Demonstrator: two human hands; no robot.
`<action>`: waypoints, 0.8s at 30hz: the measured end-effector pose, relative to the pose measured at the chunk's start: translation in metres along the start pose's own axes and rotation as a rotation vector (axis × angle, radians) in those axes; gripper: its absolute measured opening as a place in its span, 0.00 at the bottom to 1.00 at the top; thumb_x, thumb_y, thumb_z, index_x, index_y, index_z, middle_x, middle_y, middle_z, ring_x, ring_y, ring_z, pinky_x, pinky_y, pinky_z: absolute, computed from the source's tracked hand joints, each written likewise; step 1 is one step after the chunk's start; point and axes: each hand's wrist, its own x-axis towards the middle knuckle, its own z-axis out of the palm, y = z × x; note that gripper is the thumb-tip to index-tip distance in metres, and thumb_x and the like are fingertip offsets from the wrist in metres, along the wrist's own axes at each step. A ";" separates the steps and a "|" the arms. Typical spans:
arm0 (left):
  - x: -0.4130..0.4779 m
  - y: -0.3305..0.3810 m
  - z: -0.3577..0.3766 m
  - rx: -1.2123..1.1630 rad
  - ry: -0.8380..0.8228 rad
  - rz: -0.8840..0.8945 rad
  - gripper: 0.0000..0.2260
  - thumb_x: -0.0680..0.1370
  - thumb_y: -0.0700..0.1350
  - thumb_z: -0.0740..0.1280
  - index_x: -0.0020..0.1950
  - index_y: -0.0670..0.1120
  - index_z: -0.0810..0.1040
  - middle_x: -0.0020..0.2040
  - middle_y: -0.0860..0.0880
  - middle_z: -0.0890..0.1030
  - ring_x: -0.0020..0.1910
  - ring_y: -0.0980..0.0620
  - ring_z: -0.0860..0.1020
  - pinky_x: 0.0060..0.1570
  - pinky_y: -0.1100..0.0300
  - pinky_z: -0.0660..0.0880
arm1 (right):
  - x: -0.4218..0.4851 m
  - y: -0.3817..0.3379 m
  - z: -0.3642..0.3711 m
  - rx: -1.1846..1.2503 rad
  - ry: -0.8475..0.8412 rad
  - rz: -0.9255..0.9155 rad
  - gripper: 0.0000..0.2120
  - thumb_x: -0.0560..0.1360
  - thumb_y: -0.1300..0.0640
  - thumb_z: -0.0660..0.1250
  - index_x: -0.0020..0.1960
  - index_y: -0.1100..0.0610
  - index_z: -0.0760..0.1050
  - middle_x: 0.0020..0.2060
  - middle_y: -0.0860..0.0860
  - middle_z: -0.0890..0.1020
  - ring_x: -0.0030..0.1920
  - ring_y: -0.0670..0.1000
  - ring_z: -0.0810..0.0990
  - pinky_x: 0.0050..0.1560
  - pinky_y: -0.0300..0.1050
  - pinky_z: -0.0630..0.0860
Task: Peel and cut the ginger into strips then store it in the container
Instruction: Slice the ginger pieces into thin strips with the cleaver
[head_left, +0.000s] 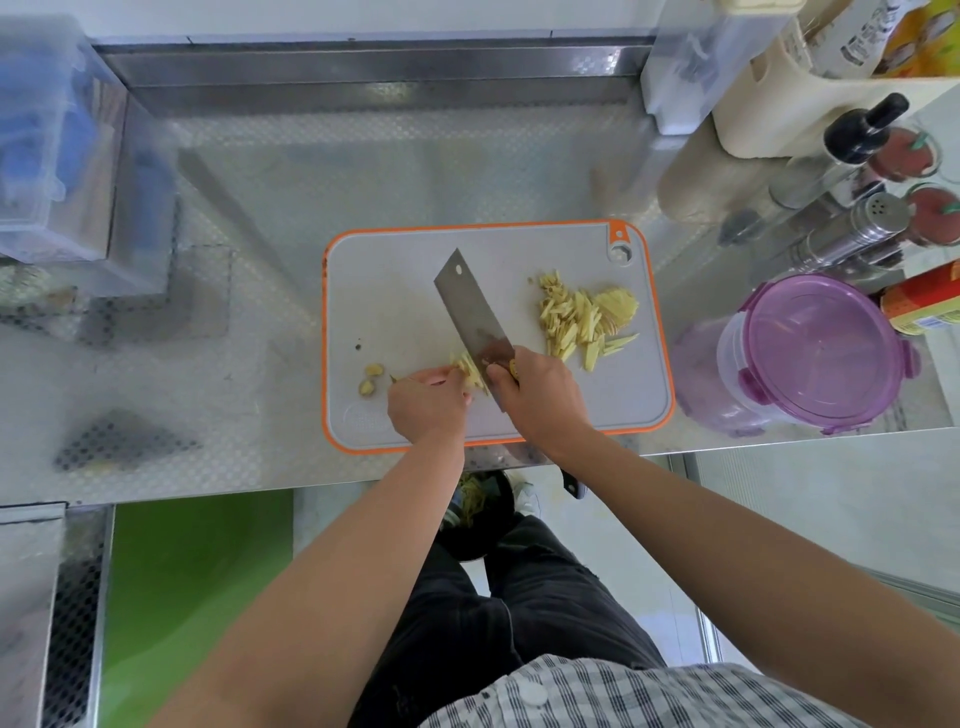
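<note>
A grey cutting board (395, 291) with an orange rim lies on the steel counter. My right hand (540, 395) grips a cleaver (467, 306) whose blade rests across the board's middle. My left hand (426, 405) presses down on sliced ginger (470, 371) right against the blade's left side. A pile of cut ginger strips (576, 319) lies on the board's right part, with a few whole slices at its far edge. Two small ginger bits (370, 378) sit at the board's left. A clear container with a purple lid (810, 353) stands shut to the right of the board.
Spice shakers (852, 228), a dark bottle (862, 130) and jars crowd the right back corner. A clear plastic box (47, 156) stands at the far left. A bin with peelings (475, 506) sits on the floor below the counter edge.
</note>
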 end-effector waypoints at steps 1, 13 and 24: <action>-0.001 0.001 0.000 0.013 0.003 -0.001 0.03 0.72 0.41 0.72 0.39 0.47 0.83 0.30 0.49 0.82 0.32 0.52 0.83 0.44 0.57 0.81 | -0.002 0.000 -0.003 -0.013 -0.010 -0.011 0.13 0.80 0.51 0.57 0.44 0.60 0.69 0.37 0.56 0.74 0.40 0.57 0.73 0.36 0.46 0.67; 0.001 0.001 0.001 -0.002 -0.002 -0.015 0.07 0.70 0.42 0.73 0.33 0.51 0.80 0.29 0.49 0.82 0.32 0.50 0.83 0.47 0.53 0.81 | -0.012 -0.003 -0.001 -0.134 -0.099 0.028 0.12 0.81 0.49 0.57 0.43 0.56 0.64 0.37 0.54 0.70 0.38 0.56 0.69 0.37 0.46 0.65; 0.007 -0.004 0.002 0.013 -0.023 0.000 0.06 0.68 0.42 0.73 0.33 0.52 0.81 0.34 0.48 0.84 0.36 0.48 0.84 0.47 0.51 0.81 | -0.001 -0.010 0.015 -0.143 -0.094 0.055 0.13 0.81 0.51 0.56 0.48 0.60 0.71 0.39 0.53 0.71 0.39 0.55 0.70 0.38 0.46 0.65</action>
